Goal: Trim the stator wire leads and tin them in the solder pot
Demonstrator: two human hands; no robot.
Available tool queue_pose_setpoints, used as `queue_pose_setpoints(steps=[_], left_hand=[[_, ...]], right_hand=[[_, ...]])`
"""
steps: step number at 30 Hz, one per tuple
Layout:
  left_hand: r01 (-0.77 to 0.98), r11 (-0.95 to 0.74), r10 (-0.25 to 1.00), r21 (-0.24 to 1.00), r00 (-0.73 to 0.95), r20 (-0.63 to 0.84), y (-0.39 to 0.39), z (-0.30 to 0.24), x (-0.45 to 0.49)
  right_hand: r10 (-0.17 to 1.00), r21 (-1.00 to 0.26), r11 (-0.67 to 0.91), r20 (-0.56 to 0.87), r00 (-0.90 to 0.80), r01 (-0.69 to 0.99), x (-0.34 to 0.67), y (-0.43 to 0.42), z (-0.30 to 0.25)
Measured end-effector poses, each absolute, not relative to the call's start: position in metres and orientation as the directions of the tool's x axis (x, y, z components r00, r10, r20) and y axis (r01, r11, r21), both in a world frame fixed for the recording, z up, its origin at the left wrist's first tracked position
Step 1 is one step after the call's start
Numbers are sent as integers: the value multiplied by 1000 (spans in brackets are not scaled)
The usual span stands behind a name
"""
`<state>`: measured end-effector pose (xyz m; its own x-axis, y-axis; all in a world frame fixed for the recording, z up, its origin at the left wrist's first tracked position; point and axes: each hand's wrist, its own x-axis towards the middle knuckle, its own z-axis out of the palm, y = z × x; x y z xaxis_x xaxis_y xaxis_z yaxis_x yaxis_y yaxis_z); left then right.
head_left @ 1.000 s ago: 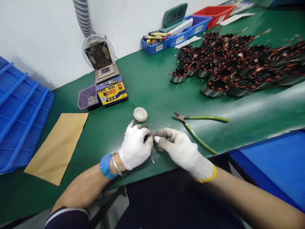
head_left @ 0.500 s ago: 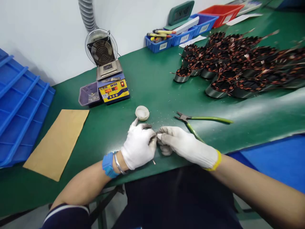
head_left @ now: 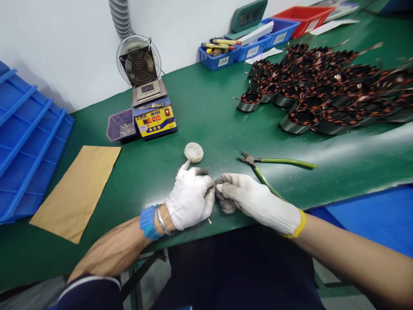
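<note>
My left hand (head_left: 192, 196), in a white glove, is closed, with its thumb and a finger pinched together. One of its fingers reaches out toward a small round white dish (head_left: 194, 153). My right hand (head_left: 250, 196), gloved in white with a yellow cuff, pinches right up against the left fingertips. Whatever lies between the fingers is too small and hidden to make out. A short copper-coloured wire end (head_left: 209, 221) shows just below my left hand. Green-handled cutting pliers (head_left: 251, 159) lie open beyond my right hand.
Many copper-wound stators (head_left: 303, 118) crowd the right of the green table. A soldering pot (head_left: 155, 122) with a purple bin (head_left: 120, 125) stands at the back left. Brown cardboard (head_left: 77, 193) and a blue crate (head_left: 29, 146) are at left; blue bins (head_left: 217, 62) stand behind.
The whole view has shifted slightly. My hands stay pinched together in nearly the same place, and the pot's red digits read differently.
</note>
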<state>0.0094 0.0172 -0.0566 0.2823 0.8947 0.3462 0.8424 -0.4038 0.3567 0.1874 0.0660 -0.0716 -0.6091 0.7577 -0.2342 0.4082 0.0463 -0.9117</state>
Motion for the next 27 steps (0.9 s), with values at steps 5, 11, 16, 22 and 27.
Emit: queue_pose_setpoints(steps=[5,11,16,22,27], left_hand=[[832,-411,891,373,279,359,18,-55,11],[836,-394,902,383,270,338,17,-56,11],[838,-396,898,376,268,348,17,-56,11],[843,-401,896,359,279,345,18,-54,12],[842,-403,891,358,272,363,17,-56,12]], right_hand=[[699,-558,671,258,-667,488,200,73,-69],[767,-816,362,-14,-642,450,189,66,-75],[758,-656,542,110,-643,525,196,66,-73],[598,-483,758,248,-762,438,201,73,-69],[753,-901,61,-241,-613,429,190,63,-72]])
